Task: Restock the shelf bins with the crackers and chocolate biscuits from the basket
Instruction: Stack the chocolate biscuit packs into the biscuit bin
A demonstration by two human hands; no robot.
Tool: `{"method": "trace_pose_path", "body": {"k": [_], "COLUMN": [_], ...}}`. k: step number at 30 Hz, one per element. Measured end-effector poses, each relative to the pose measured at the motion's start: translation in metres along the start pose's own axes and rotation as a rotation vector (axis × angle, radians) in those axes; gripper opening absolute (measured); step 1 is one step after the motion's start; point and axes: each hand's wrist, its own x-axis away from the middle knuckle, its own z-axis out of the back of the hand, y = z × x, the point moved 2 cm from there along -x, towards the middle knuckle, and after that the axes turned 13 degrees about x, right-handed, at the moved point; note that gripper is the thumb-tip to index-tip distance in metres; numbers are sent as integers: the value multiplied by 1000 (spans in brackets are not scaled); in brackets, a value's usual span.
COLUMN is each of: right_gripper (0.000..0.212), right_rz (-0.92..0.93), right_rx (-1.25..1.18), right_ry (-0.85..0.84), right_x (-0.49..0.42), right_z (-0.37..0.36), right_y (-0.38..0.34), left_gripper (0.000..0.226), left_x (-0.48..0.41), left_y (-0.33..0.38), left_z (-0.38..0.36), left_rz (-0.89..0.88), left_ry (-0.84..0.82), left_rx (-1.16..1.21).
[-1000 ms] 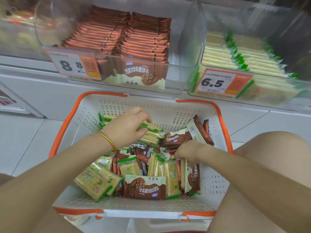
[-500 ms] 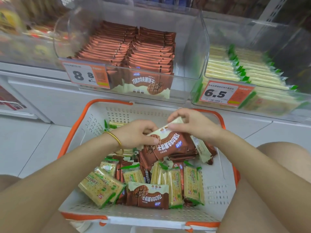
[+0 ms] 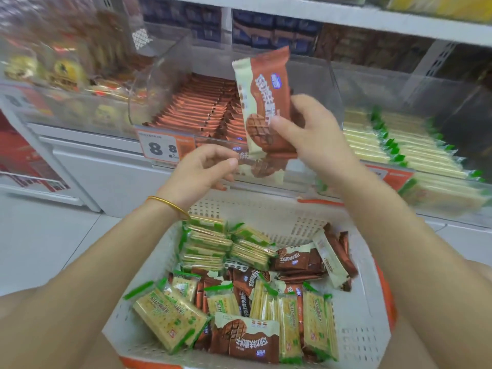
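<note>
My right hand [image 3: 311,129] grips a small stack of brown chocolate biscuit packs [image 3: 262,83], held upright in front of the clear shelf bin [image 3: 159,75] that holds rows of the same chocolate biscuits [image 3: 202,107]. My left hand [image 3: 202,171], with a gold bangle on its wrist, hovers just below and left of the stack with fingers loosely curled and nothing in them. Below both hands stands the white basket [image 3: 266,209] with an orange rim. It contains several green-edged cracker packs [image 3: 170,318] and chocolate biscuit packs [image 3: 247,339].
A second clear bin [image 3: 399,145] to the right holds rows of green-edged crackers. An orange price tag [image 3: 162,147] reading 8.8 is fixed to the chocolate bin's front. Other snacks [image 3: 64,73] fill the bin at the left, and boxes line the upper shelf [image 3: 266,30]. My bare knees flank the basket.
Both hands rose out of the basket toward the chocolate bin. My right hand now holds the chocolate packs upright alone, and my left hand has let go of them.
</note>
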Motion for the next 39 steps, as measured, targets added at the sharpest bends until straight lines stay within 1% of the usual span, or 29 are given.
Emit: {"method": "trace_pose_path", "body": {"k": [1, 3, 5, 9, 11, 13, 15, 18, 21, 23, 26, 29, 31, 35, 37, 39], "right_gripper": [14, 17, 17, 29, 33, 30, 33, 36, 42, 46, 50, 48, 44, 43, 44, 45], "right_rz": [74, 171, 207, 204, 198, 192, 176, 117, 80, 116, 220, 325, 364, 395, 390, 339], "right_rx": [188, 492, 668, 896, 904, 882, 886, 894, 960, 1012, 1053, 1050, 1046, 1061, 1065, 1041], "right_ry": [-3, -88, -233, -519, -568, -574, -594, -618, -673, -692, -684, -674, -671, -600, -610, -649], "right_x": [-21, -55, -75, -84, -82, -79, -76, -75, -76, -77, -79, -82, -82, -84, -84, -83], "right_z": [4, 5, 0, -12, -21, -33, -43, -39, -33, -35, -39, -41, -40, -42, -45, -46], "right_y": [-6, -12, -12, -4, 1, 6, 11, 18, 22, 21, 18, 18, 19, 18, 18, 18], "left_gripper": [10, 15, 19, 18, 17, 18, 18, 16, 20, 21, 17, 17, 19, 15, 14, 13], "left_x": [0, 0, 1, 0, -2, -3, -5, -4, -5, -6, -4, -4, -4, -4, -4, -3], "left_y": [3, 6, 7, 7, 8, 8, 7, 5, 4, 4, 2, -1, -4, -6, -8, -10], "left_z": [3, 6, 7, 10, 10, 9, 9, 12, 14, 13, 10, 9, 9, 6, 5, 2], "left_rz": [-39, -102, -152, -239, -274, -294, -306, -301, -298, -297, -287, -283, -278, -284, -295, -299], "left_ry": [11, 32, 49, 65, 73, 84, 86, 91, 105, 110, 98, 91, 85, 71, 62, 45], "left_rx": [-31, -91, -139, -245, -272, -290, -306, -331, -343, -343, -347, -353, -359, -395, -419, -434]}}
